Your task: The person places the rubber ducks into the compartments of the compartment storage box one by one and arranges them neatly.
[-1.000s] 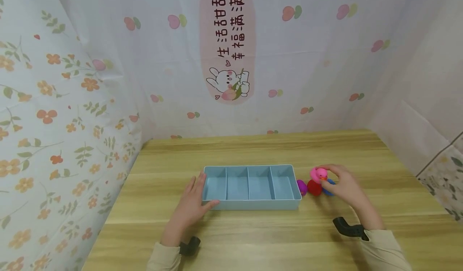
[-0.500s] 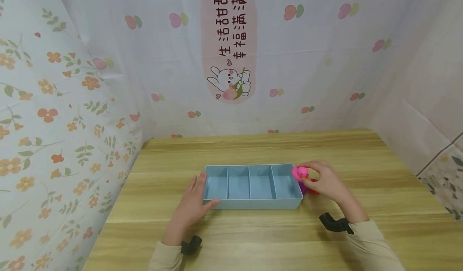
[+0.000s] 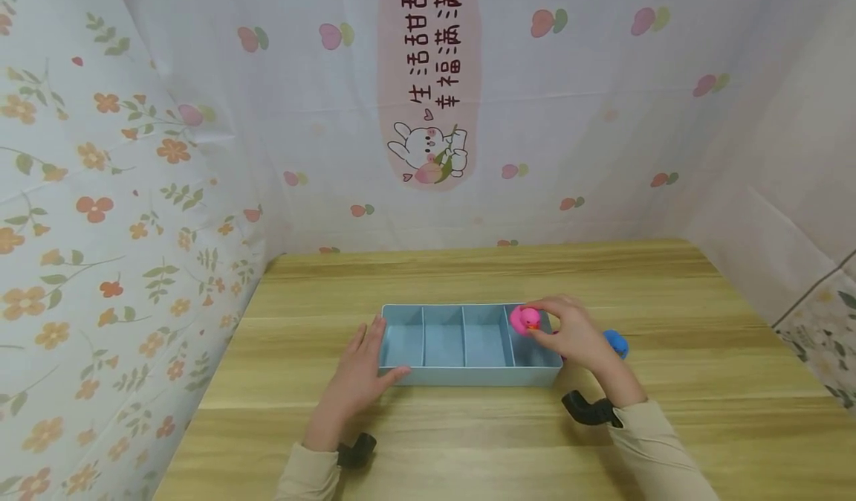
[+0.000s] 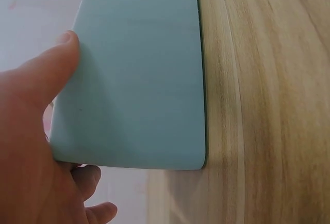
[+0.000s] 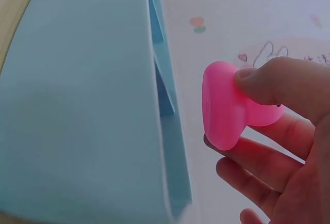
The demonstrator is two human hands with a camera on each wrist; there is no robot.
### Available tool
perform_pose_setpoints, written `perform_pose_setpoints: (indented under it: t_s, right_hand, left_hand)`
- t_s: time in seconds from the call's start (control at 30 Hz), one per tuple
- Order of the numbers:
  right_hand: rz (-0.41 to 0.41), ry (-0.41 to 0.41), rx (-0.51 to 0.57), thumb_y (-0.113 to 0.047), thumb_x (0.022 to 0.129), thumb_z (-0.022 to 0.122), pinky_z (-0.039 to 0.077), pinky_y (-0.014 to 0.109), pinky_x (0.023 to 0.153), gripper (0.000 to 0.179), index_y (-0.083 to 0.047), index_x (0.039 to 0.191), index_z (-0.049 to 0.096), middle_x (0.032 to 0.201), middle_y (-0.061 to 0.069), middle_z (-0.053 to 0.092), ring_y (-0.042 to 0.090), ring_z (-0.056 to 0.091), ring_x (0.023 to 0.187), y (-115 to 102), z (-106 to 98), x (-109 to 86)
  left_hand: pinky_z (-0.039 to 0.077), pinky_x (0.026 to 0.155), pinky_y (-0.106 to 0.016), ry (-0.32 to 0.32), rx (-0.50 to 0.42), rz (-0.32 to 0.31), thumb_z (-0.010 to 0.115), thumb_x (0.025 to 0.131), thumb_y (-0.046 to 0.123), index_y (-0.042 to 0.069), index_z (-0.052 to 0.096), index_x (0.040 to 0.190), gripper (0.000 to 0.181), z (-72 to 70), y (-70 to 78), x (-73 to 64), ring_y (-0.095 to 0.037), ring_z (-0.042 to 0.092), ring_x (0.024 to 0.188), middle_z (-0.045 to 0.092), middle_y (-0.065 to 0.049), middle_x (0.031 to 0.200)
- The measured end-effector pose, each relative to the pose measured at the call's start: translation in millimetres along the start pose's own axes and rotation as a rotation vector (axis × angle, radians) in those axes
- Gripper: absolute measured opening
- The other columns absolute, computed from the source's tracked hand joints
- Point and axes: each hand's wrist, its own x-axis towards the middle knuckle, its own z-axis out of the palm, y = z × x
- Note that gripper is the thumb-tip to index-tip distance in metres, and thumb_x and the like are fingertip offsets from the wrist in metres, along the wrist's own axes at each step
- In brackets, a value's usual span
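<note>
A light blue box point(image 3: 471, 377) with dividers across it stands on the table. My left hand point(image 3: 357, 373) rests at its left end, fingers laid along the end and thumb on the front rim. In the left wrist view that thumb point(image 4: 64, 53) presses the edge of the box wall. Between thumb and fingers my right hand point(image 3: 576, 336) pinches a pink rubber duck point(image 3: 524, 320) over the rightmost compartment. The right wrist view shows the duck's body point(image 5: 224, 105) above the level of the box rim, its underside turned toward the box.
A blue toy point(image 3: 615, 343) lies on the wooden table point(image 3: 709, 352), right of the box and partly behind my right wrist. The purple and red toys beside it are mostly hidden by the hand. A patterned cloth point(image 3: 582, 114) hangs behind the table.
My right hand has carried the pink duck leftward, from above the loose toys to over the box's rightmost compartment. The left hand has stayed at the box's left end.
</note>
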Motion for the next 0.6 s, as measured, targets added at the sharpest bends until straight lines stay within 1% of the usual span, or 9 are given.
perform_pose_setpoints:
  t_s: [0.13, 0.37, 0.5, 0.6]
  right_hand:
    - [-0.016, -0.010, 0.007, -0.008, 0.076, 0.078, 0.049, 0.054, 0.085, 0.036, -0.003, 0.111, 0.069, 0.110, 0.014, 0.067, 0.033, 0.055, 0.105, -6, 7, 5.4]
    - [-0.015, -0.021, 0.022, -0.008, 0.074, 0.079, 0.049, 0.051, 0.086, 0.037, -0.003, 0.110, 0.070, 0.108, 0.013, 0.068, 0.031, 0.056, 0.103, -18, 18, 12.5]
    - [-0.021, -0.031, 0.029, -0.009, 0.075, 0.079, 0.050, 0.050, 0.085, 0.037, -0.004, 0.110, 0.070, 0.108, 0.012, 0.068, 0.030, 0.056, 0.103, -27, 24, 17.0]
    - [-0.009, -0.049, 0.047, -0.010, 0.075, 0.078, 0.051, 0.051, 0.084, 0.037, -0.004, 0.111, 0.069, 0.110, 0.012, 0.067, 0.030, 0.056, 0.104, -33, 27, 20.1]
  left_hand:
    - [0.022, 0.114, -0.057, -0.001, 0.012, 0.001, 0.065, 0.085, 0.050, -0.003, 0.022, 0.149, 0.094, 0.7, -1.5, 0.8, -0.047, 0.019, 0.142, 0.023, -0.018, 0.157]
    - [0.019, 0.116, -0.055, -0.026, 0.004, -0.029, 0.063, 0.086, 0.052, 0.000, 0.018, 0.151, 0.095, 0.4, -1.3, -0.4, -0.044, 0.016, 0.144, 0.020, -0.016, 0.158]
    - [0.022, 0.114, -0.057, -0.010, -0.001, -0.019, 0.064, 0.086, 0.051, -0.002, 0.021, 0.150, 0.093, -1.4, 0.3, -1.1, -0.046, 0.018, 0.142, 0.022, -0.018, 0.157]
    - [0.023, 0.114, -0.057, -0.003, -0.013, -0.014, 0.064, 0.086, 0.050, -0.003, 0.021, 0.150, 0.093, -3.0, 2.2, -0.2, -0.046, 0.019, 0.142, 0.023, -0.018, 0.157]
